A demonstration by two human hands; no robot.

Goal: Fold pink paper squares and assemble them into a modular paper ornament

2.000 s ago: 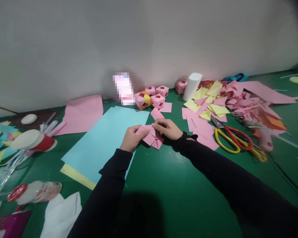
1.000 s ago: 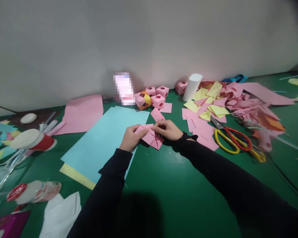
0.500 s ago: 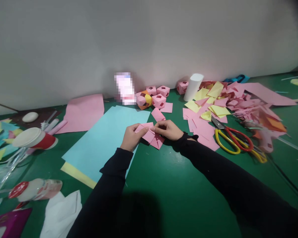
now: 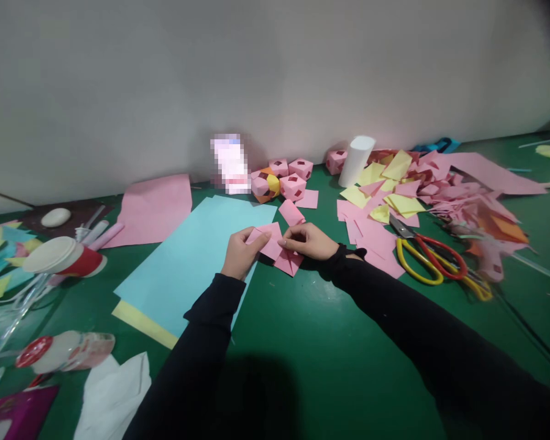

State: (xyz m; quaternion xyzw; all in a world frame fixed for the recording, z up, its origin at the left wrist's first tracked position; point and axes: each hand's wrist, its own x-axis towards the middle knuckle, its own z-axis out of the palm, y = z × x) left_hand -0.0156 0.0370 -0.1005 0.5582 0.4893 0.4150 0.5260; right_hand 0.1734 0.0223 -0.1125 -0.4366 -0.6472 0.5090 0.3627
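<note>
Over the green table (image 4: 334, 342), our left hand (image 4: 241, 253) pinches a pink paper (image 4: 269, 243) between thumb and fingers, while our right hand (image 4: 314, 241), fingertips drawn narrow, nips its right edge! Just below shows a folded piece (image 4: 289, 264); whether they're joined, we can't tell. Right of us lie the scissors (image 4: 412, 234); beyond, we spot pink cubes (image 4: 293, 186) beside a blurred screen (image 4: 231, 164), before the grey wall (image 4: 275, 73).

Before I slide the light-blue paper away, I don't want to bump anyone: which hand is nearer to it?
The left hand. It is at the right edge of the light-blue paper, pinching folded pink paper; the right hand is farther right, beyond that pink paper.
</note>
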